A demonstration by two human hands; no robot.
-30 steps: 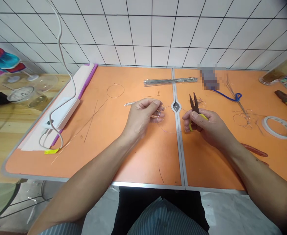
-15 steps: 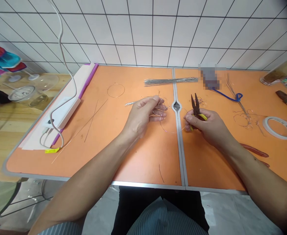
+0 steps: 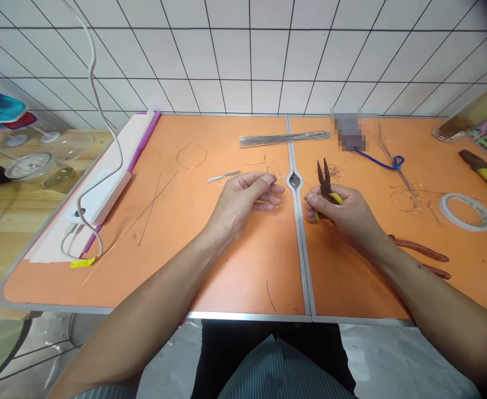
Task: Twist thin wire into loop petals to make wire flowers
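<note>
Thin wire (image 3: 273, 168), bent in loops, is pinched between the thumb and fingers of my left hand (image 3: 249, 197), over the orange table left of the metal seam. My right hand (image 3: 337, 208) is wrapped round small pliers (image 3: 324, 178) with dark jaws and yellow handles; the jaws point up and away. A short bundle of silvery wires (image 3: 223, 176) lies just beyond my left hand. Behind my right hand is a small tangle of wire (image 3: 333, 171). The far ends of the held wire are too thin to follow.
A long wire bundle (image 3: 285, 138) crosses the seam at the back. Left are a wire ring (image 3: 191, 156), loose wires and a white power strip (image 3: 106, 202) with its cable. Right are white tape (image 3: 466, 211), red-handled pliers (image 3: 420, 248), a dark-and-yellow tool (image 3: 486, 173) and blue-tied wires.
The whole view has shifted slightly. My left hand still holds the wire, whose loop now shows less between the hands. The pliers stay in my right hand.
</note>
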